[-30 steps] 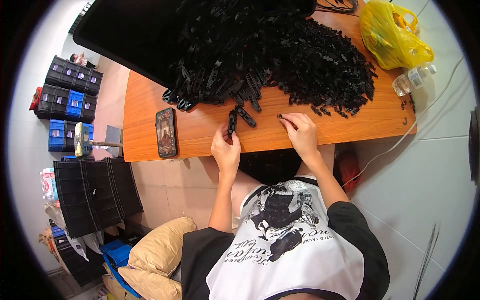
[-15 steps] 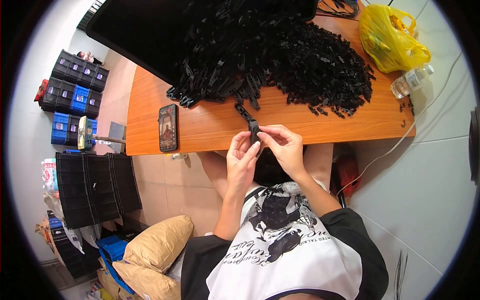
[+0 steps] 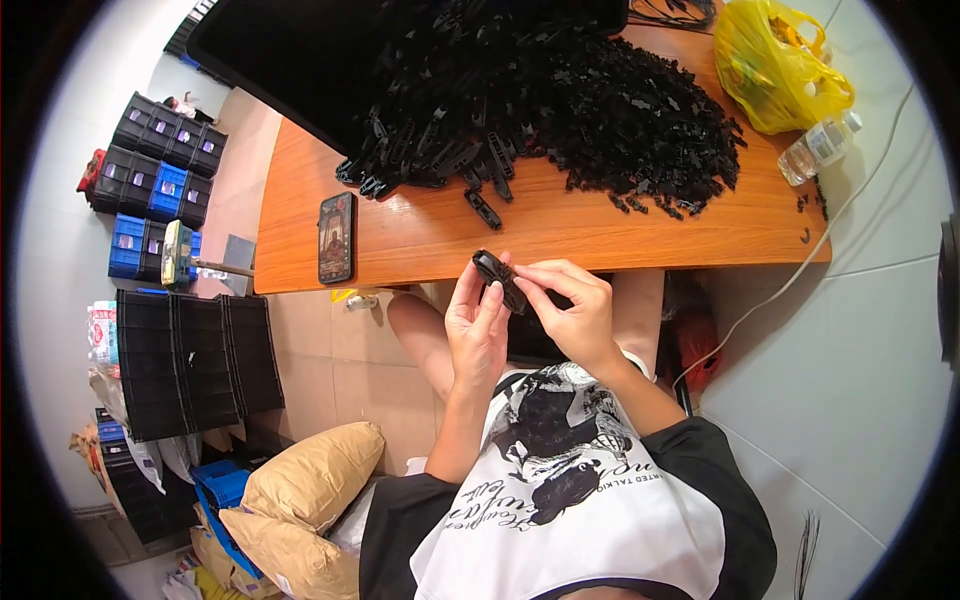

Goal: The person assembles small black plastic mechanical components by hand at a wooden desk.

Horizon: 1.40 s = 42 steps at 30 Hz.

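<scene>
Just off the table's front edge, my left hand (image 3: 476, 325) grips a long black plastic part (image 3: 489, 266), tilted, between thumb and fingers. My right hand (image 3: 575, 310) has thumb and forefinger pinched together against the part's right side. Whatever sits between those fingertips is too small to make out. Beyond my hands a similar loose black plastic piece (image 3: 483, 209) lies on the wooden table (image 3: 400, 240). Behind it is a heap of long black plastic parts (image 3: 440, 150), and to its right a pile of small black pieces (image 3: 660, 130).
A phone (image 3: 337, 238) lies near the table's left edge. At the right are a yellow plastic bag (image 3: 775, 75), a clear bottle (image 3: 820, 148) and a white cable (image 3: 770, 300). Black crates (image 3: 195, 365) and brown paper packages (image 3: 310, 475) stand on the left.
The held part has turned and been lifted slightly, with both hands still at it. The loose piece on the table now shows apart from it. The whole view has shifted slightly.
</scene>
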Available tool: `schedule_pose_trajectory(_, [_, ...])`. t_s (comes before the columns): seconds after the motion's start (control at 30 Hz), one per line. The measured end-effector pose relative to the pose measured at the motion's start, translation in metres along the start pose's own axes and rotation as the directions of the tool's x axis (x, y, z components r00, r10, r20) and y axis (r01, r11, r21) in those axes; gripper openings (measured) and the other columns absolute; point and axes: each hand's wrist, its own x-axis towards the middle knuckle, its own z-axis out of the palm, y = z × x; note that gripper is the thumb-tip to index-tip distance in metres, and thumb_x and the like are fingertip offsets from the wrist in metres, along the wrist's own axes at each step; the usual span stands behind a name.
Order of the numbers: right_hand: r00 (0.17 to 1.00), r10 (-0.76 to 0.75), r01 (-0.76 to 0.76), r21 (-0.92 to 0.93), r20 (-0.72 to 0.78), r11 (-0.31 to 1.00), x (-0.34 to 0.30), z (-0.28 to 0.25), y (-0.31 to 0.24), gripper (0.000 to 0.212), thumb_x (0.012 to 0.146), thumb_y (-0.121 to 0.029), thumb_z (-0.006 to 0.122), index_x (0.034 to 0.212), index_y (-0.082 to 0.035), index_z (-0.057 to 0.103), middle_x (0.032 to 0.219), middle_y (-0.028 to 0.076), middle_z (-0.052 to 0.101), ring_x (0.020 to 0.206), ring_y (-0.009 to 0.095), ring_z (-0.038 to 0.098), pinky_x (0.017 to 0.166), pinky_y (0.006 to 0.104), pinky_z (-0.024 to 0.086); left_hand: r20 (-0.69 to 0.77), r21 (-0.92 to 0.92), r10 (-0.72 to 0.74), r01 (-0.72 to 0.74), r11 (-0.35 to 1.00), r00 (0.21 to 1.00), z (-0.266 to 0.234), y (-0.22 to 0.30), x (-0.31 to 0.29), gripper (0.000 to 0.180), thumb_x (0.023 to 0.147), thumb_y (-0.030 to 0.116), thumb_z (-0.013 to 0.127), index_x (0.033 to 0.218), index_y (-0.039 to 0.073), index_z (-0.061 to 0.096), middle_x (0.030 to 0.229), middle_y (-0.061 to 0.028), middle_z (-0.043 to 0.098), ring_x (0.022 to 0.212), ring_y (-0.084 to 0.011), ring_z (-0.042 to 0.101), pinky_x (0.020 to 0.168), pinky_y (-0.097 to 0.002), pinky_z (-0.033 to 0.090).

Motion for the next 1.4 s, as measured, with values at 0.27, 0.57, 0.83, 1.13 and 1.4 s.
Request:
schedule_pose_trajectory(0.27, [0.981,-0.149,0.137,-0.101,-0.123,0.985,-0.010,0.005,-0.003,0.017,0.069,0.007,0.067,0.085,0.001,0.066,0.082,0.012,0.064,0.073,0.020,0.063,0.066,0.0264,0.050,0.023,-0.008,0.024,-0.023,1.000,0.999,0.007,0.001,-0.007,0.037,0.085,-0.004,0.051,0.120,0.002,0.041,0.122,-0.0147,0.046,0.115,-0.0213,0.046,0.092,-0.0313,0.043])
schedule_pose_trajectory(0.57, [0.951,-0.263,0.229,-0.198,-0.165,0.953,-0.007,0.011,0.002,0.018,0.067,0.008,0.068,0.083,0.003,0.064,0.083,0.012,0.064,0.073,0.022,0.063,0.065,0.0274,0.050,0.006,0.059,-0.004,0.003,0.998,1.000,0.008,0.003,-0.001,0.038,0.085,-0.005,0.052,0.120,0.002,0.039,0.121,-0.0131,0.045,0.114,-0.0216,0.047,0.090,-0.0288,0.044])
schedule_pose_trajectory(0.83, [0.928,-0.346,0.293,-0.305,-0.139,0.906,0.016,0.013,0.002,0.018,0.067,0.008,0.068,0.083,0.002,0.064,0.084,0.011,0.063,0.072,0.022,0.063,0.062,0.0278,0.051,0.030,0.081,-0.012,0.010,0.997,0.999,0.011,0.009,0.022,0.037,0.085,-0.004,0.051,0.120,0.001,0.039,0.122,-0.0133,0.044,0.112,-0.0206,0.048,0.089,-0.0291,0.045])
schedule_pose_trajectory(1.13, [0.929,-0.348,0.299,-0.298,-0.127,0.907,0.033,0.020,0.005,0.019,0.066,0.007,0.066,0.085,0.003,0.062,0.083,0.011,0.062,0.070,0.024,0.061,0.060,0.0292,0.050,0.029,0.020,-0.026,0.026,0.999,0.999,0.009,0.012,0.040,0.037,0.085,-0.006,0.050,0.120,0.000,0.039,0.121,-0.0137,0.045,0.114,-0.0238,0.047,0.090,-0.0311,0.045])
schedule_pose_trajectory(1.4, [0.933,-0.347,0.307,-0.303,-0.089,0.902,0.038,0.025,0.006,0.020,0.066,0.007,0.066,0.085,0.003,0.063,0.084,0.011,0.061,0.070,0.024,0.061,0.060,0.0297,0.050,0.022,0.004,-0.036,0.036,0.999,0.999,0.002,0.016,0.046,0.038,0.085,-0.005,0.050,0.120,0.001,0.038,0.122,-0.0166,0.045,0.110,-0.0223,0.050,0.089,-0.0308,0.045])
